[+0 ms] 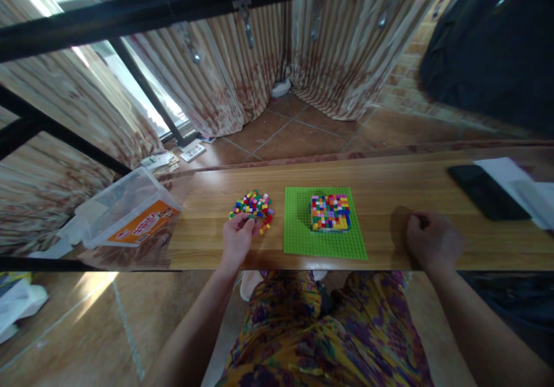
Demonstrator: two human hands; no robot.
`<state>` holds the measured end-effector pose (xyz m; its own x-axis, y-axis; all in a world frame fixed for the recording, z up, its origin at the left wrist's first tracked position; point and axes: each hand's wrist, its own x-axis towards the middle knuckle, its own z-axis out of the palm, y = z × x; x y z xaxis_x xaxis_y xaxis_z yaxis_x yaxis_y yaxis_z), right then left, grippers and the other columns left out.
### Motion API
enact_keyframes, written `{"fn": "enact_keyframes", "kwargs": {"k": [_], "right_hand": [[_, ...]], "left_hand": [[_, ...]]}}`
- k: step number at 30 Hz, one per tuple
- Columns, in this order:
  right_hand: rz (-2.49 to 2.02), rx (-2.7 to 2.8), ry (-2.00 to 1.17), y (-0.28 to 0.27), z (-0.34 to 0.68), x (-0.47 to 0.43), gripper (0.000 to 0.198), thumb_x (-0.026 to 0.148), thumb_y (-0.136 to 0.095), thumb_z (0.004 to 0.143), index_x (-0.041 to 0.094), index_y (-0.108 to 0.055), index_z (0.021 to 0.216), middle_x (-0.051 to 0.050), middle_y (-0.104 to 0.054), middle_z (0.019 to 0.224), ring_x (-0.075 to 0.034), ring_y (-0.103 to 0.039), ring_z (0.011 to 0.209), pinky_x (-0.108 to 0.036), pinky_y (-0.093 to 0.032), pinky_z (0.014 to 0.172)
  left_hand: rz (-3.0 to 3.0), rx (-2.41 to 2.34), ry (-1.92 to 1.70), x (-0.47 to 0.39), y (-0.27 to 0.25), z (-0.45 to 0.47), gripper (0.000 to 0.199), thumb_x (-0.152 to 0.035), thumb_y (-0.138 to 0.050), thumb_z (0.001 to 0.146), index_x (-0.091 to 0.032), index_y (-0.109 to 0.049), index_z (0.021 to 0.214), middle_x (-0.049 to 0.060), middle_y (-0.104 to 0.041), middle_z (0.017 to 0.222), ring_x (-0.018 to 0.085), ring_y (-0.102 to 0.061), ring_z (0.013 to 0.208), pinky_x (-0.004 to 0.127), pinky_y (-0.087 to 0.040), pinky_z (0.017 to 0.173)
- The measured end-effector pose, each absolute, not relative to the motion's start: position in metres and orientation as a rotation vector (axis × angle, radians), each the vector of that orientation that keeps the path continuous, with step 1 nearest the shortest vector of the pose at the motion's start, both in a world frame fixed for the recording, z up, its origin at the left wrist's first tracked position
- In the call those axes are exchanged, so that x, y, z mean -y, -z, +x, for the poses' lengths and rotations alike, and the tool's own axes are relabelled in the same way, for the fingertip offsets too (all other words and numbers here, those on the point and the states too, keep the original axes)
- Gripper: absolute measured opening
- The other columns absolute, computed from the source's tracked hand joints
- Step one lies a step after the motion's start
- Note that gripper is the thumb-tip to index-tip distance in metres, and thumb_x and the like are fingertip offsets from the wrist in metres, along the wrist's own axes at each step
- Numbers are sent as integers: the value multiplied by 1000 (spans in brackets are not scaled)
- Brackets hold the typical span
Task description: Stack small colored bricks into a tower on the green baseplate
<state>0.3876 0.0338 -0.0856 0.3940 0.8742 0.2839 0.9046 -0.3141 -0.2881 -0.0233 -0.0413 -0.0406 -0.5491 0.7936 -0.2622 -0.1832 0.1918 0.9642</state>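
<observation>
Up close, the right hand (435, 240) is clenched at the wooden table (396, 182); the left hand (238, 240) is at the loose bricks (251, 202), fingertips bunched, their grip impossible to tell! Right of them, the brick block (330, 213) sits on the green baseplate (298, 243); beyond, striped curtains (242, 87) hang.

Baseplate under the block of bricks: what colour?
The baseplate is green, best seen in the head view.

The brick pile (253, 202) lies left of the baseplate (298, 241) (brick block (330, 211) atop).
</observation>
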Motion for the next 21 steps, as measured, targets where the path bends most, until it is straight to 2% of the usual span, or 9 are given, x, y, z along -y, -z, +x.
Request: {"fn": "enact_keyframes", "kwargs": {"k": [5,9,13,21], "right_hand": [[-2284,1509,93,84,387,-34,39,38,-47,94,16,-77,106,-13,-74,100,-22,-58,79,-34,-32,67],[-2270,1526,77,82,386,-33,41,38,-46,95,14,-77,107,-14,-73,101,-22,-58,81,-34,-34,68],[-2281,1516,68,80,384,-32,40,38,-46,95,14,-76,107,-15,-73,101,-22,-56,80,-35,-33,70],[-2280,1517,64,81,385,-33,41,38,-46,95,14,-76,108,-15,-72,100,-22,-56,78,-34,-32,68]], "left_hand": [[622,-1622,-1488,41,38,-23,33,-39,-81,60,-18,-65,79,-2,-69,63,14,-66,59,25,-53,59],[652,-1530,-1448,45,33,-24,39,-39,-85,61,-19,-60,83,1,-76,76,16,-71,68,27,-56,68],[653,-1497,-1414,47,30,-26,42,-39,-87,61,-19,-57,83,2,-76,78,17,-73,72,29,-57,71],[748,-1454,-1363,48,25,-27,36,-37,-83,66,-18,-70,93,3,-76,79,18,-72,75,33,-57,80]]}}
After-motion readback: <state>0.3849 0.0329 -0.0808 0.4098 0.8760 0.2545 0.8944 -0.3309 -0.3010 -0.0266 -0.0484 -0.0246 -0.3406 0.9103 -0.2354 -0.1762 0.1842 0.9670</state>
